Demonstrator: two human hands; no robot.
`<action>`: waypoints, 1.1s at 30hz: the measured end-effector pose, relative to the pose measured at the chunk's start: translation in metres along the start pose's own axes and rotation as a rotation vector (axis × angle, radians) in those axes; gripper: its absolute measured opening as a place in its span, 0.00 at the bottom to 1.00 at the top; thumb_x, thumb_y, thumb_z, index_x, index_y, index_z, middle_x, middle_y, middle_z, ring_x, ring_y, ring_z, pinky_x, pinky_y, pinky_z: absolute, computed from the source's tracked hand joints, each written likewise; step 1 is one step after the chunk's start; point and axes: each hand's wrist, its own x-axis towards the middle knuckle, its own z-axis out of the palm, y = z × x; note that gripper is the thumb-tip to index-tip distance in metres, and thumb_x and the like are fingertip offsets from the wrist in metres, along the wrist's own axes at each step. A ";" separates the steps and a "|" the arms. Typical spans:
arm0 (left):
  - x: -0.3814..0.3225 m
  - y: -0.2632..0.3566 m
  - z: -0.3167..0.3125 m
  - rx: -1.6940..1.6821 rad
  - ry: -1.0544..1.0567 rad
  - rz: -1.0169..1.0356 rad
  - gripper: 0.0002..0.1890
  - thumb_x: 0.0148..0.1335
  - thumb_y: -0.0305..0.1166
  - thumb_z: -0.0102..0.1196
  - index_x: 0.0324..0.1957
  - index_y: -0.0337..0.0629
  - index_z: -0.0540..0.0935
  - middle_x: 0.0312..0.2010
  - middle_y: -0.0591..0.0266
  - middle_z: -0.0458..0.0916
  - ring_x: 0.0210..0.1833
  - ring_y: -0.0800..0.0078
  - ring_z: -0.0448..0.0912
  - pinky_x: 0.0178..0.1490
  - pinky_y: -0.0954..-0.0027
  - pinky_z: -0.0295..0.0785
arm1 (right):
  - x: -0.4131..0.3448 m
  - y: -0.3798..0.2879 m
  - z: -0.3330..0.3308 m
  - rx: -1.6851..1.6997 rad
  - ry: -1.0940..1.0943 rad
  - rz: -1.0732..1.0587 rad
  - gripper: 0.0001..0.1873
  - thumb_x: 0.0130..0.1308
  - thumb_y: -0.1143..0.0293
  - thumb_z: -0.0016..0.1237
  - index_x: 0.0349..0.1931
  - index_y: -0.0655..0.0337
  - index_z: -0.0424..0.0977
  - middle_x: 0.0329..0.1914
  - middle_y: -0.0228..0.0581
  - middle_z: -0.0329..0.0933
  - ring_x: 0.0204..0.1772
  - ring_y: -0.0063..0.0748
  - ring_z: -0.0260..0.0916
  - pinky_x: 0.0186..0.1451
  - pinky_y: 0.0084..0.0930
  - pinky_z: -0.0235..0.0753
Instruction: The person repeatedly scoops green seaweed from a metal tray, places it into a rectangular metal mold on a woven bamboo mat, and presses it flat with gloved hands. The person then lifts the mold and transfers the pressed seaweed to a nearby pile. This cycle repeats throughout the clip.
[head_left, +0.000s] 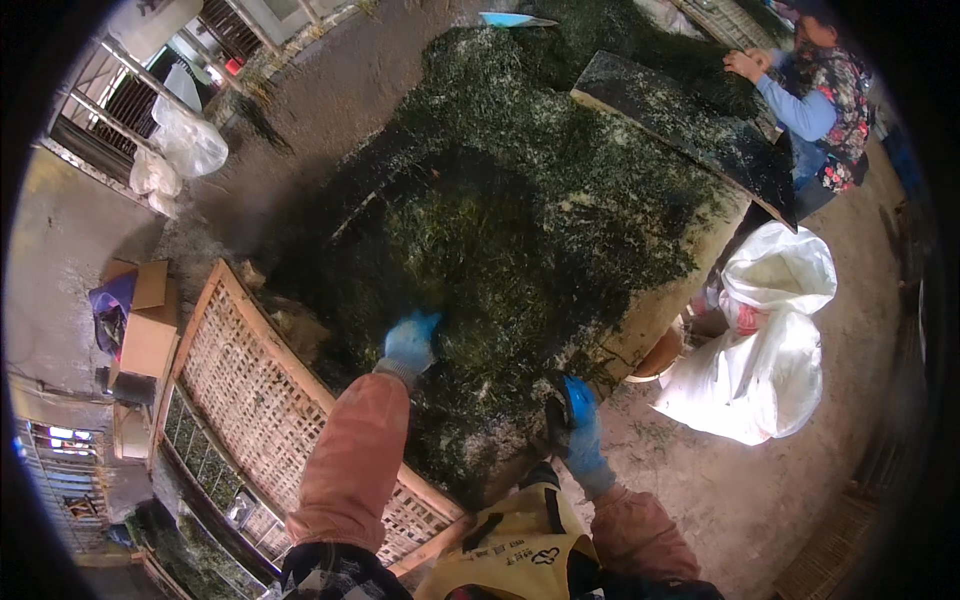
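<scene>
A broad heap of dark green, grass-like plant material (487, 247) covers a low platform before me. My left hand (410, 343), in a blue glove with a knitted cuff, rests against the lower left of the heap; its fingertips are blurred, so what they hold cannot be told. At the near right edge of the platform is my right hand (579, 435), in a blue glove. Its fingers curl about something dark, perhaps a tool or the glove's own dark palm. Pink sleeve covers reach over both forearms, and a yellow apron (517, 547) covers my front.
A framed woven bamboo screen (255, 360) leans at the left, near a cardboard box (150, 330). White sacks (757, 360) stand to the right beside a round basket (660, 352). A dark board (675, 120) lies across the far heap, where a co-worker (817, 112) works.
</scene>
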 end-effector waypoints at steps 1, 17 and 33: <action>-0.006 -0.003 0.002 -0.057 0.079 0.040 0.38 0.53 0.27 0.65 0.69 0.59 0.72 0.61 0.43 0.76 0.58 0.46 0.78 0.59 0.51 0.77 | 0.004 0.001 -0.002 0.058 0.012 0.050 0.21 0.64 0.83 0.53 0.58 0.63 0.74 0.57 0.51 0.76 0.59 0.54 0.75 0.61 0.40 0.75; -0.148 0.007 -0.409 -0.719 0.810 -0.135 0.31 0.56 0.20 0.66 0.63 0.35 0.74 0.46 0.56 0.85 0.47 0.65 0.83 0.49 0.67 0.82 | 0.149 -0.090 -0.008 0.473 -0.001 -0.047 0.26 0.63 0.86 0.56 0.62 0.66 0.70 0.63 0.51 0.74 0.58 0.43 0.78 0.55 0.33 0.80; -0.100 -0.025 -0.375 -0.737 0.857 0.302 0.31 0.58 0.11 0.59 0.65 0.35 0.74 0.60 0.60 0.79 0.59 0.71 0.77 0.61 0.68 0.77 | 0.195 -0.102 0.128 -0.541 -0.463 -0.394 0.26 0.60 0.60 0.57 0.58 0.59 0.75 0.62 0.53 0.72 0.66 0.56 0.68 0.72 0.52 0.64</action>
